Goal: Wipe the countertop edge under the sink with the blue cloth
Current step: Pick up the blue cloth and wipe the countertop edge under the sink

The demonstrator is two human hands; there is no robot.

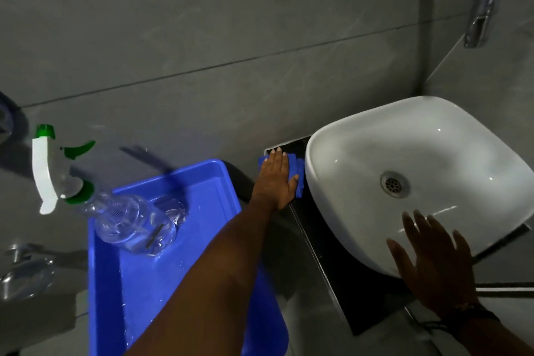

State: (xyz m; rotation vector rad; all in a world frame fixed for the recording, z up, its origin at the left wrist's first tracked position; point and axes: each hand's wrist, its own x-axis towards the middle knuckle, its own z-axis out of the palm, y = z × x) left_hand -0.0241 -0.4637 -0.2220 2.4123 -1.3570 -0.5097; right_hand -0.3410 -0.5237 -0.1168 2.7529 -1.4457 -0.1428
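My left hand (274, 179) lies flat on the blue cloth (299, 173), pressing it onto the left edge of the dark countertop (326, 246) beside the white sink (419, 182). The cloth shows only around the fingers and thumb. My right hand (433, 263) rests with spread fingers on the sink's near rim, holding nothing. A dark band sits on that wrist.
A blue plastic tub (144, 283) stands left of the counter, under my left forearm, with a clear spray bottle (95, 196) with a white and green trigger head leaning in it. A chrome tap (476, 0) juts from the grey tiled wall above the sink. Chrome fittings show at the far left.
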